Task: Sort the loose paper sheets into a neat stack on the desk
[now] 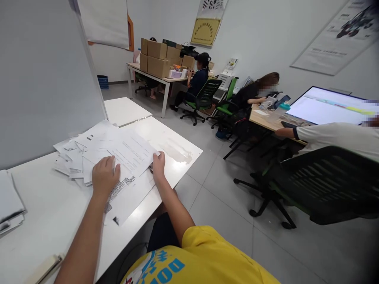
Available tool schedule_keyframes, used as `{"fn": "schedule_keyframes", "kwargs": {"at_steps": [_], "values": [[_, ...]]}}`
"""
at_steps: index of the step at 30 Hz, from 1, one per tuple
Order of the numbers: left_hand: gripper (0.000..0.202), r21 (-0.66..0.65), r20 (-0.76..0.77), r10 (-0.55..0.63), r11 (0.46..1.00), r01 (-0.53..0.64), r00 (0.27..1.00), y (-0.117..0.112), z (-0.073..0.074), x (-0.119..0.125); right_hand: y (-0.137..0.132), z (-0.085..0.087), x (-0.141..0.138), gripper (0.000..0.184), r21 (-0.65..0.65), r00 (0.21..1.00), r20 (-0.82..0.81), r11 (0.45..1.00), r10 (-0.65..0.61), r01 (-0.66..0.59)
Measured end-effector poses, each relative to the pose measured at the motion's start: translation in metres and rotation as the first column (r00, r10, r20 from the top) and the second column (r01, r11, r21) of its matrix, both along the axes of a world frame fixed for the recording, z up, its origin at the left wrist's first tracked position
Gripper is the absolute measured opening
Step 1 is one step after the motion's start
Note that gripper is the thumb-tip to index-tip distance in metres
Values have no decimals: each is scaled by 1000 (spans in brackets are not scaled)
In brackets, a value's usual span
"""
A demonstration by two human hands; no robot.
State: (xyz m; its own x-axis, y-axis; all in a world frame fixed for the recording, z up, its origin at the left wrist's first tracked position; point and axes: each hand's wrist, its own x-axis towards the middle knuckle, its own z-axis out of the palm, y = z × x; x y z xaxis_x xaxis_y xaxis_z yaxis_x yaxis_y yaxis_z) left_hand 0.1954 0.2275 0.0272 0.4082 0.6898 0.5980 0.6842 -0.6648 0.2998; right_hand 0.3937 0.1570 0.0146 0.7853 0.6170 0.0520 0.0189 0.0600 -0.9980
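White printed sheet [132, 152], prob. text-only

A white table [35, 221] stands near left against a grey partition [41, 79]. Far across the room, cardboard boxes [156, 57] are stacked on a long desk [154, 79], with a seated person [197, 81] beside them. At right are a green-backed office chair [328, 185], a large lit screen [331, 106] and a yellow wall banner [205, 31].
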Motion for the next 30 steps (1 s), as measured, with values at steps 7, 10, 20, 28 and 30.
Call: {"fn": "schedule_keyframes", "kwargs": {"at_steps": [7,10,20,28,30], "values": [[65,65,-77,46,997,-41,996,-46,-13,-13,0,9,-15,25,116,966,-257,993,7,24],[49,130,-79,56,990,-45,995,-41,-12,-17,0,12,-17,29,157,947,-321,987,19,34],[41,127,-188,161,982,-139,969,-27,-12,-17,1,9,-23,57,274,970,-227,962,84,-19],[66,26,-247,258,965,-260,934,-50,-2,-3,-9,14,-25,64,226,962,-245,972,119,-63],[59,-11,-256,230,971,-241,939,-48,2,-4,-11,16,-24,64,194,967,-235,979,101,-55]]}}
